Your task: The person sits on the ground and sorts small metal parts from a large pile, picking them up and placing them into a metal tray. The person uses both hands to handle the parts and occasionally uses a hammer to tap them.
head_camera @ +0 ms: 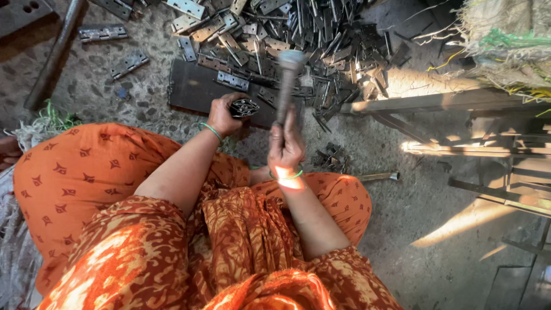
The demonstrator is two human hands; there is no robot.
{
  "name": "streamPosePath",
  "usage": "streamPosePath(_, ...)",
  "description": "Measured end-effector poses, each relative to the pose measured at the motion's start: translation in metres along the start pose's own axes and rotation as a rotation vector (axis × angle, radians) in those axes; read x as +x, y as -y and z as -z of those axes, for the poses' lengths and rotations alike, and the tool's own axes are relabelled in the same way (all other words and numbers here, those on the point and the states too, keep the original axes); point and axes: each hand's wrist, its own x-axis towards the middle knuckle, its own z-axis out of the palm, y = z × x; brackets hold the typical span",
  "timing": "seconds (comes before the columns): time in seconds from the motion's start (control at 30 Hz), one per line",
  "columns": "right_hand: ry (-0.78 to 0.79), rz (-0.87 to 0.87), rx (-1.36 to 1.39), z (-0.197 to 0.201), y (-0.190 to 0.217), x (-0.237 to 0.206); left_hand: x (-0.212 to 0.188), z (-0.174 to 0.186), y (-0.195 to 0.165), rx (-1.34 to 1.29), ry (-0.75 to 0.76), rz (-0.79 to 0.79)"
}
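Seen from above, a seated person in orange patterned clothing works over a stony floor (103, 86). Left hand (225, 115): fingers clenched around a small bundle of metal hinges (244, 107), whose ends project from the fist toward the right. The bundle rests at the near edge of a dark flat metal plate (192, 89) lying on the floor. A green bangle (211, 131) circles the left wrist.

Right hand (285, 144): fingers grasping the lower handle of a hammer (287, 80), which stands nearly upright toward the camera, its rounded head blurred and lifted above the plate. The hammer's head sits just to the right of the hinge bundle and higher in the view; hammer and bundle do not touch. A patch of sunlight falls across the right wrist.

Beyond the plate, toward the far edge of the floor, lies a large heap of loose hinges (298, 40), with several single hinges (129, 63) scattered to the left. A metal rod (54, 54) lies diagonally at the far left corner. Wooden slats (436, 102) occupy the right side in sun.
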Motion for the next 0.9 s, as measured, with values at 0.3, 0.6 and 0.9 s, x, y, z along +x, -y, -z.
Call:
streamPosePath(0.3, 0.213, -0.150, 0.092, -0.026, -0.012, -0.020, -0.002, 0.003, -0.004, 0.006, -0.007, -0.027)
streamPosePath(0.6, 0.266, -0.112, -0.227, -0.020, -0.008, -0.011, 0.000, 0.003, -0.002, 0.022, -0.015, -0.096)
streamPosePath(0.9, 0.297, 0.066, -0.195, -0.028, -0.036, -0.019, -0.001, 0.001, -0.003, 0.064, -0.004, -0.030)
